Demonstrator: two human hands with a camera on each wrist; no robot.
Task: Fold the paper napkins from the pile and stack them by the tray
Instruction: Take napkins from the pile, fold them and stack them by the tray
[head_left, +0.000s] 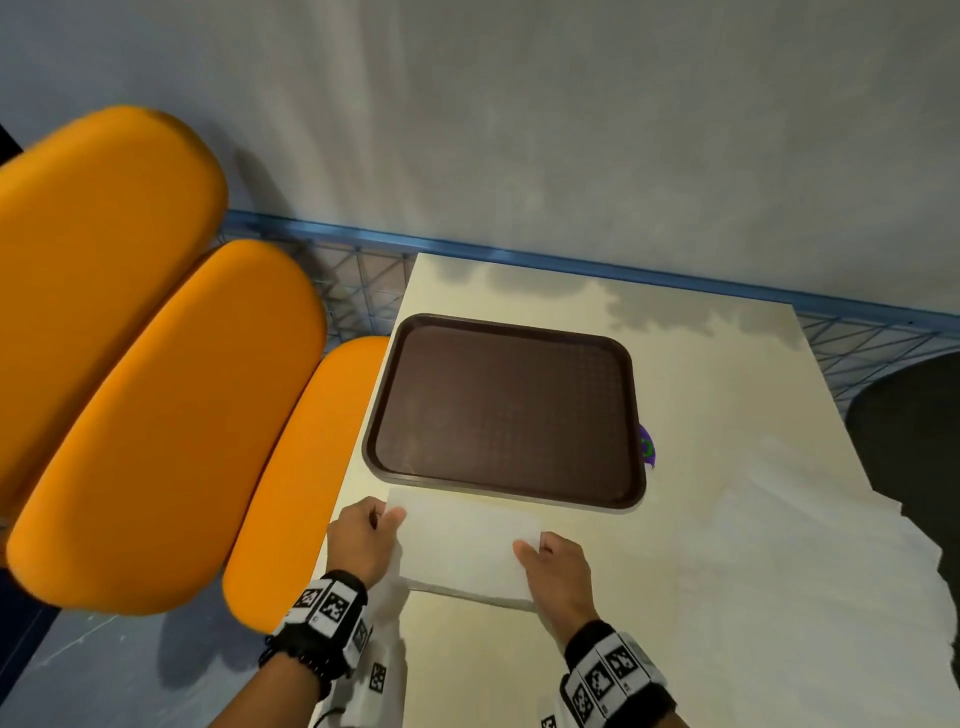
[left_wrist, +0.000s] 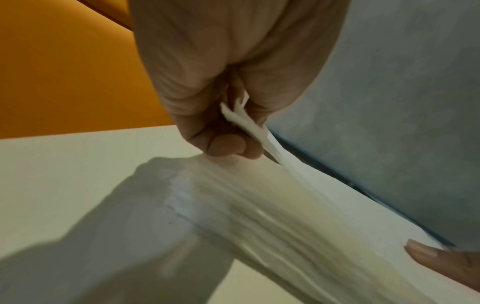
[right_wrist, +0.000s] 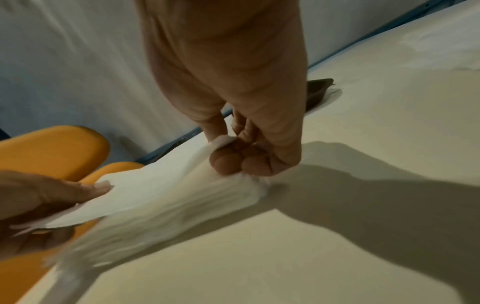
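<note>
A white paper napkin (head_left: 462, 551) is stretched between my hands just in front of the dark brown tray (head_left: 631, 415) on the pale table. My left hand (head_left: 382, 519) pinches the napkin's far left corner (left_wrist: 244, 121). At the napkin's right edge my right hand (head_left: 535, 548) pinches it between thumb and curled fingers (right_wrist: 228, 162). The napkin (right_wrist: 145, 197) looks blurred in both wrist views. The pile of unfolded white napkins (head_left: 810, 561) spreads over the right part of the table, reaching past its near right edge.
Orange padded seats (head_left: 156, 389) stand left of the table, close to my left arm. A blue wire rack (head_left: 363, 280) runs along the grey wall behind the table (head_left: 701, 364). A small purple thing (head_left: 647, 446) peeks out at the tray's right rim. A dark round shape (head_left: 914, 431) lies at the right.
</note>
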